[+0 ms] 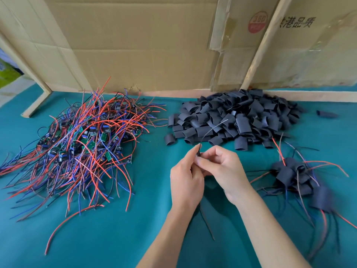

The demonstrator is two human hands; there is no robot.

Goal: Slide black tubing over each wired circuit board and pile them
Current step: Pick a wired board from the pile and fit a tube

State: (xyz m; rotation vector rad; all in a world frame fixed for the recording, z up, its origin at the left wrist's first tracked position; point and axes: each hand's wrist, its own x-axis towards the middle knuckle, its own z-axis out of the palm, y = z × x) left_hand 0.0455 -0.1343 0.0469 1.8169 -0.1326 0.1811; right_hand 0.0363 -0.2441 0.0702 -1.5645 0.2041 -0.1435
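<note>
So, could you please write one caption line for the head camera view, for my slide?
Both hands pinch one wired piece between the heap of wired boards, the loose black tubing and the small sleeved pile.

Teal cloth is covering the tabletop (119, 238) edge to edge. Flattened brown cardboard sheets (135, 45) are standing upright along the far edge, forming a back wall. Pale wooden battens (258, 55) are bracing the sheets; one more (36, 103) is lying along the base at left. A red round stamp (257, 22) and black printed characters (295, 23) are showing on the right-hand sheet. Soft, even light is falling from above; a bright gap (7, 74) is opening far left.
</note>
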